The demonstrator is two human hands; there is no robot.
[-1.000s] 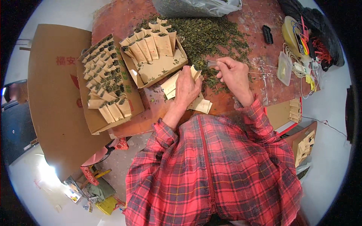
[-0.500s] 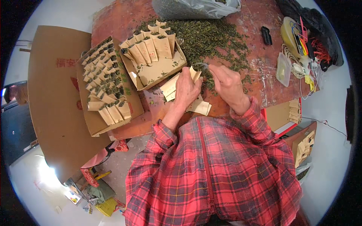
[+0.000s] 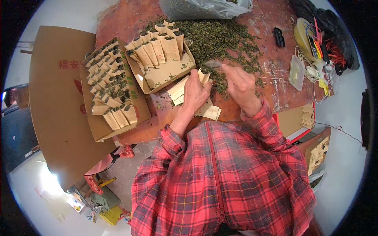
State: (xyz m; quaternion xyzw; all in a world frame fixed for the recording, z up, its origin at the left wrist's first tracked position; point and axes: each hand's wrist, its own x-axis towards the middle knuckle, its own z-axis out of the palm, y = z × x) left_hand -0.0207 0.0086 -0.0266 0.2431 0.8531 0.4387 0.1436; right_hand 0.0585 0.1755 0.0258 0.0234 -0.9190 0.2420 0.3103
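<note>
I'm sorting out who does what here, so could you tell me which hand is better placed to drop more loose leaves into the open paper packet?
Probably the right hand: it is beside the green leaf pile and seems to grip a small scoop. The left hand is already holding the open paper packet.

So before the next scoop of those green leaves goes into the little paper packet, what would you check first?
1. Packet held: the left hand grips a small tan paper packet, mouth up. Ok.
2. Packet mouth open wide enough: too small to tell. Cannot tell.
3. Scoop in hand: the right hand holds a small metal scoop just above the packet. Ok.
4. Scoop loaded: its contents are blurred. Cannot tell.
5. Leaves in reach: the pile of green leaves lies right behind both hands. Ok.
6. Room for the filled packet: the nearer cardboard tray has bare floor in front of its row of packets. Ok.
</note>
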